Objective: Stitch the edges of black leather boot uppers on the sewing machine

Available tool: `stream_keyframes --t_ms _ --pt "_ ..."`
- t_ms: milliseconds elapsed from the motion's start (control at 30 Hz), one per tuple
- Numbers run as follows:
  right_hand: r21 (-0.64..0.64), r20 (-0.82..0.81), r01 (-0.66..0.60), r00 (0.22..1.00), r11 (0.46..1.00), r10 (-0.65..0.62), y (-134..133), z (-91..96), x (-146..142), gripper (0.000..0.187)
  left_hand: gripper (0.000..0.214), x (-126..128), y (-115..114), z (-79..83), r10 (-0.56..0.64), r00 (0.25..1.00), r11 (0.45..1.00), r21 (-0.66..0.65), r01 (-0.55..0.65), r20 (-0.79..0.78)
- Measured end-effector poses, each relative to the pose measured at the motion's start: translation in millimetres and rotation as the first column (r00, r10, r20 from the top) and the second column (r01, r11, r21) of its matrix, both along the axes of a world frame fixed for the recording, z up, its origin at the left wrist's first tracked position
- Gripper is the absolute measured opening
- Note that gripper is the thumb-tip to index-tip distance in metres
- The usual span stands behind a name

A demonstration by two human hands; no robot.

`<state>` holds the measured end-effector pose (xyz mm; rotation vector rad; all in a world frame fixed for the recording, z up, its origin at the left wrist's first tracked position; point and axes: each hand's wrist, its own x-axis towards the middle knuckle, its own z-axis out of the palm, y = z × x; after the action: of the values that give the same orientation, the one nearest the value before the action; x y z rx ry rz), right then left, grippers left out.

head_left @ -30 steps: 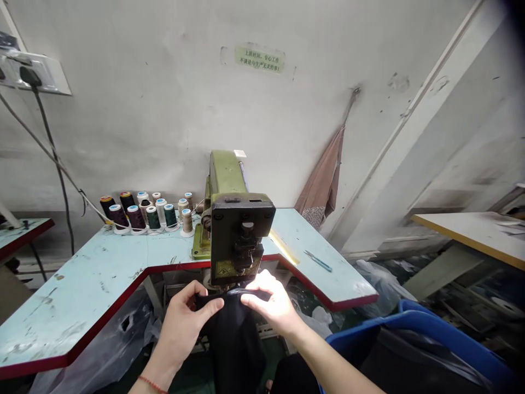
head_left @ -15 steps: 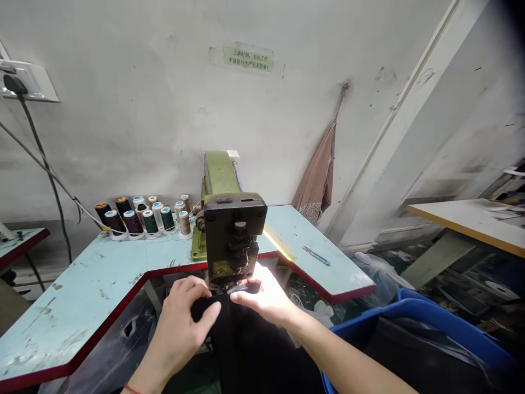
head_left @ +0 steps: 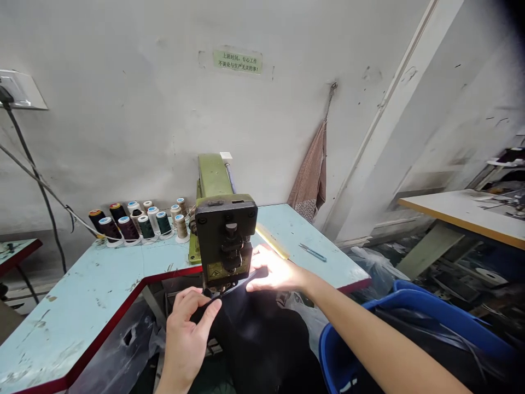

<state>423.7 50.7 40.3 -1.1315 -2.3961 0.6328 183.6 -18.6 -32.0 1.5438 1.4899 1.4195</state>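
Note:
A green and black sewing machine stands at the table's inner edge, its lamp lighting the work. Under its head runs the edge of a black piece of fabric, which hangs down toward me. My left hand pinches that edge between thumb and fingers, just left of the needle area. On the right, my right hand grips the same edge, thumb in front and fingers behind. The edge stretches slanting between both hands, higher at the right. The machine head hides the needle and some fingertips.
Several thread spools stand on the pale blue table, left of the machine. Thread snips lie to the right. A blue bin with dark material is at lower right. A brown cloth hangs on the wall.
My right hand has moved right and slightly up with the fabric edge, away from the needle area. My left hand now pinches the edge more tightly. The view has turned slightly right.

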Motion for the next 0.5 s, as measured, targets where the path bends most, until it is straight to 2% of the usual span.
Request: stream_keyframes --t_ms 100,233,333,500 --pt "-0.006 0.054 -0.033 0.998 0.999 0.034 10.6 4.6 16.6 0.021 0.037 5.6 -1.0 0.9 0.022 0.998 0.998 -0.055 -0.019 0.057" --pt "-0.139 0.01 0.034 0.999 0.99 -0.033 18.1 8.1 29.5 0.02 0.039 12.5 -3.9 1.5 0.039 0.996 0.996 -0.079 -0.033 0.082" --pt "-0.199 -0.051 0.079 0.994 0.977 -0.091 19.9 10.1 29.4 0.024 0.039 17.4 -6.4 -1.9 0.075 0.99 0.995 -0.081 -0.065 0.118" --pt "-0.197 -0.076 0.093 0.991 0.976 -0.11 23.0 17.0 23.8 0.028 0.037 24.8 -7.4 -16.7 0.138 0.967 0.989 -0.086 -0.122 0.215"
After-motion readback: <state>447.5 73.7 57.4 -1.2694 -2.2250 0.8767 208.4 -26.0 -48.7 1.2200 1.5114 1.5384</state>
